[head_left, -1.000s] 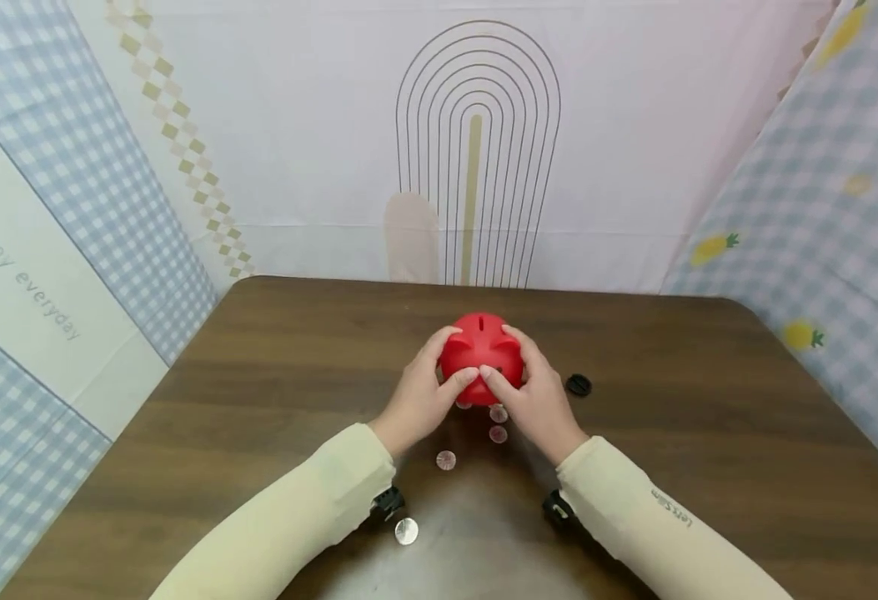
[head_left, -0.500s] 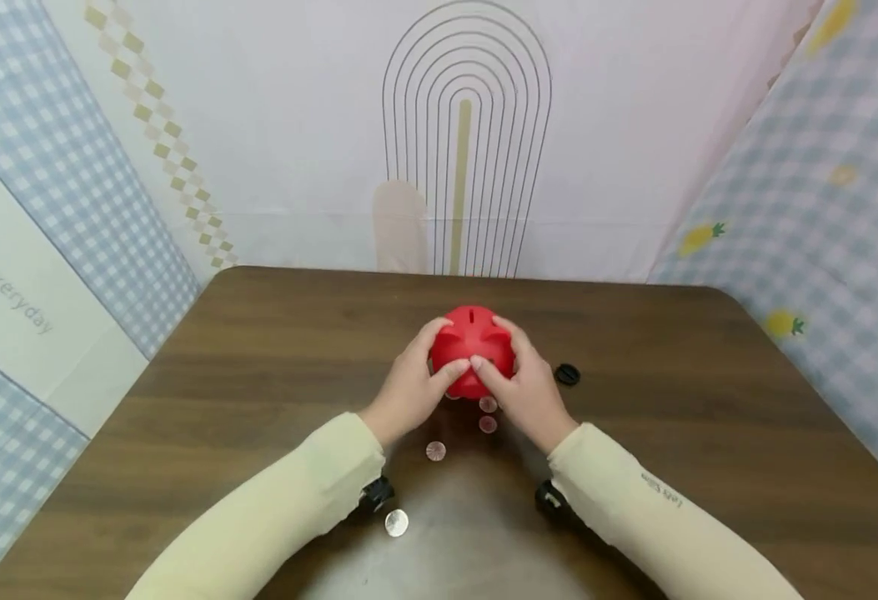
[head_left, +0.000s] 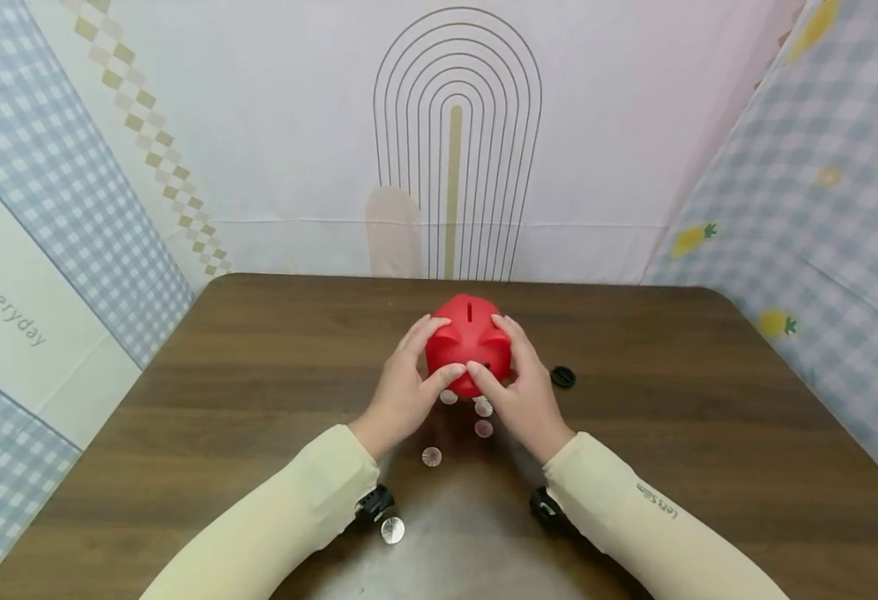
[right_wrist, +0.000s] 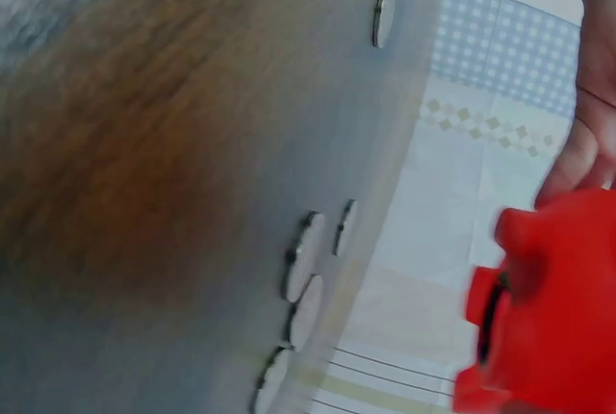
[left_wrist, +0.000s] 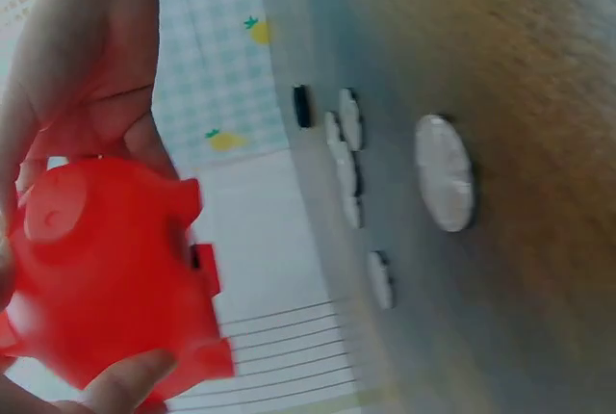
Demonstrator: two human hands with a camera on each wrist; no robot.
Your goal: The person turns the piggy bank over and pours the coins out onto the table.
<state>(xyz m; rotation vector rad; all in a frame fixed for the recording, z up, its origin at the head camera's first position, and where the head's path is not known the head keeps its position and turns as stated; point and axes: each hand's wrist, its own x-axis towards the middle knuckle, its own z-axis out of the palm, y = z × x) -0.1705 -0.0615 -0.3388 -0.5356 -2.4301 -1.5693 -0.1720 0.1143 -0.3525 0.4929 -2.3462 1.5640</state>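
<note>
A red piggy bank is held by both hands above the table, its coin slot facing up. My left hand grips its left side and my right hand its right side, the thumbs meeting at the snout. In the left wrist view the piggy bank hangs apart from the tabletop, its feet towards the wood. A dark spot shows on its underside in the right wrist view. Several silver coins lie below and in front of it, among them a coin and a nearer coin.
The brown wooden table bears everything. A small black round plug lies to the right of my right hand. Patterned cloth hangs behind the table and on both sides.
The piggy bank has tilted slightly, and more of its top shows. Both hands keep their grip. The whole head view has shifted a little. Coins below the piggy bank are more visible.
</note>
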